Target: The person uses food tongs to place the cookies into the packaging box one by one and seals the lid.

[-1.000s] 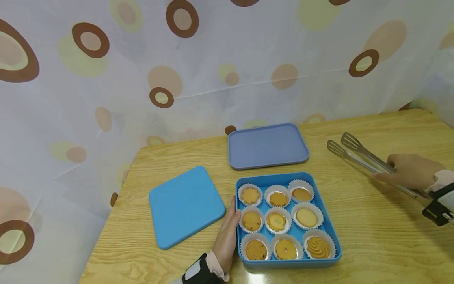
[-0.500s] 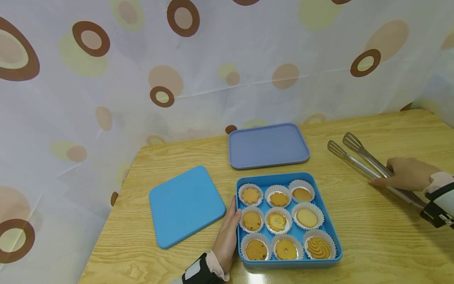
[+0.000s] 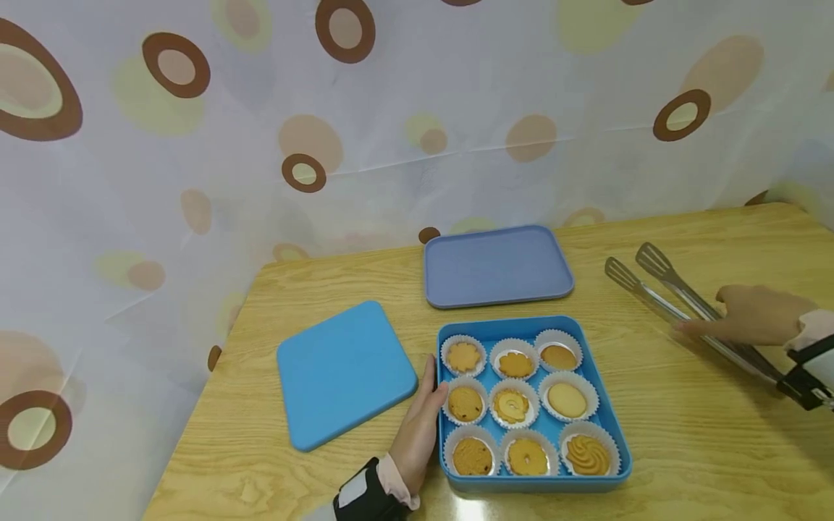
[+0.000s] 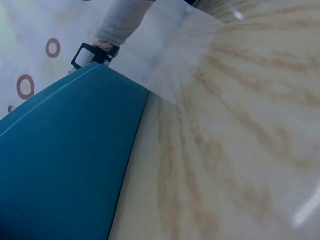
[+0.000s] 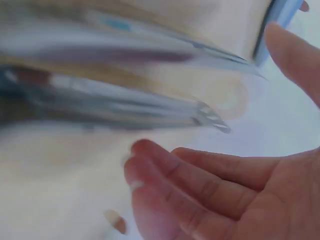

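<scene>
My left hand (image 3: 417, 434) rests along the left wall of a blue square box (image 3: 534, 483), fingers extended along its outside and thumb at the rim. Cookies (image 3: 588, 454) of several shapes sit in white paper cups inside it. In the left wrist view the box wall (image 4: 75, 160) fills the left side. Metal tongs (image 3: 697, 302) lie spread apart on the table at the right. Over their handles hovers my right hand (image 3: 759, 315). The right wrist view shows its loosely bent fingers (image 5: 200, 190) apart from the blurred tongs (image 5: 115, 100).
A blue flat lid (image 3: 345, 376) lies left of the box. Behind the box, near the table's back edge, sits a purple-blue tray (image 3: 498, 268). A dotted white curtain (image 3: 391, 87) hangs behind the wooden table (image 3: 221, 449).
The tongs' handle end has come down and the tongs have settled. My right hand has shifted slightly left and loosened around them. The left hand stays at the box; the view shifts slightly.
</scene>
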A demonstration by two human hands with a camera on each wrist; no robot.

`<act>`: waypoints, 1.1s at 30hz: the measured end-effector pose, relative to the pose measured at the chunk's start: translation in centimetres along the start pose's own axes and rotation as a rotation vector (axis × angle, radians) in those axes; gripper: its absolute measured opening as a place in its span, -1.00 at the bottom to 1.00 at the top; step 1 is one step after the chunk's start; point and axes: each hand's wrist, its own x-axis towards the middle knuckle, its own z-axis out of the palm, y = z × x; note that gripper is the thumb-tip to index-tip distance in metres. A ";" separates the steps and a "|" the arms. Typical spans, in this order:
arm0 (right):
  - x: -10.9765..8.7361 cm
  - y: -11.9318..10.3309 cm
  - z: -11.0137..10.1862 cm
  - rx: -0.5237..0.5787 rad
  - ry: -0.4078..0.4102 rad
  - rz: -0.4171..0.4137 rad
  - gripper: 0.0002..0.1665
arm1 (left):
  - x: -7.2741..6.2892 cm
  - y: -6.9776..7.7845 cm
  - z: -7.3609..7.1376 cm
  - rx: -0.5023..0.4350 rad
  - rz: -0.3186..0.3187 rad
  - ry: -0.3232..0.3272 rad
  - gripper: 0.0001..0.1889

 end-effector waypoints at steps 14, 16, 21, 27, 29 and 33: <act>-1.3 -11.9 -6.2 0.072 0.345 -0.232 -0.20 | -0.7 2.4 -4.7 0.267 0.179 -0.010 -0.29; -1.2 -14.4 -6.1 0.105 0.347 -0.333 -0.25 | -1.0 2.8 -6.2 0.360 0.207 0.033 -0.30; -0.1 -20.7 -5.6 0.167 0.218 -0.549 -0.31 | -1.8 3.9 -10.3 0.625 0.227 0.134 -0.31; 2.4 -27.0 -4.9 0.100 -0.028 -0.635 -0.28 | -3.0 4.7 -15.1 1.074 0.110 0.211 -0.22; 3.3 -28.8 -4.5 0.035 -0.119 -0.620 -0.26 | -3.2 4.7 -16.4 1.221 0.026 0.238 -0.17; 5.4 -32.0 -2.6 -0.165 -0.220 -0.550 -0.24 | -3.1 4.0 -18.4 1.375 -0.143 0.224 -0.08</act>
